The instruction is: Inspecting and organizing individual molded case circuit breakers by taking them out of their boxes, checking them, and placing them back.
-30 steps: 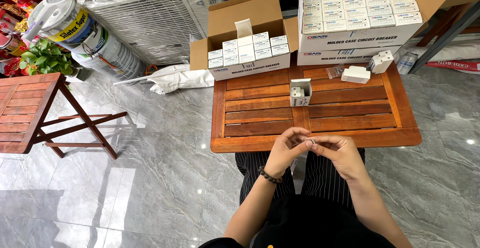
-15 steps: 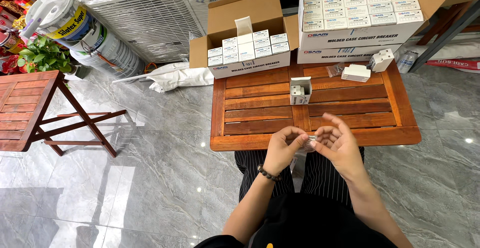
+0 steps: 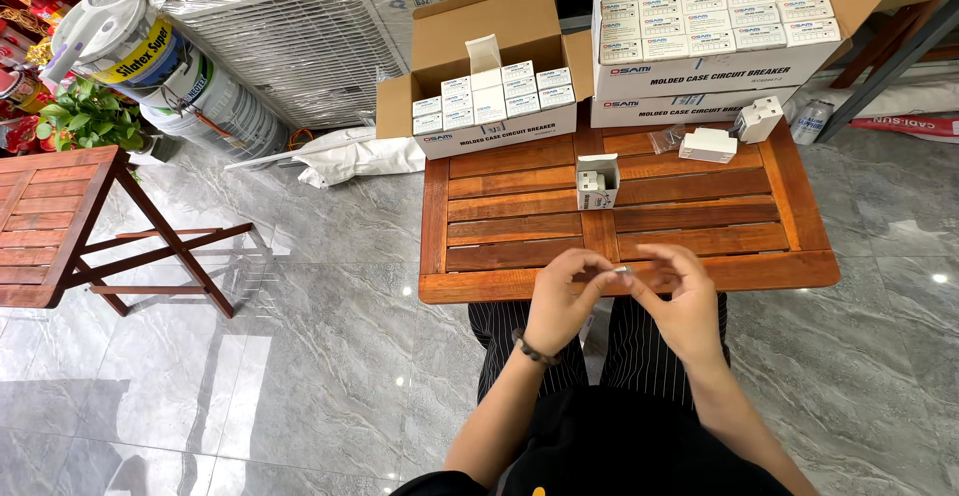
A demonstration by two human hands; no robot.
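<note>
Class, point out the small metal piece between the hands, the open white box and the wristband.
small metal piece (image 3: 621,270), head view, its middle.
open white box (image 3: 597,182), head view, front face.
wristband (image 3: 534,350), head view, band's top.

head camera looks steeply down, close over the low wooden table (image 3: 519,226).

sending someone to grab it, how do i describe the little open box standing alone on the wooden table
Start at the slatted wooden table in front of the seated person. Near its middle, beyond both hands, stands one small white open box, its flap up and a pale device showing inside. Unlike the white boxes packed in the cartons at the far edge, it stands alone on bare wood.
</note>
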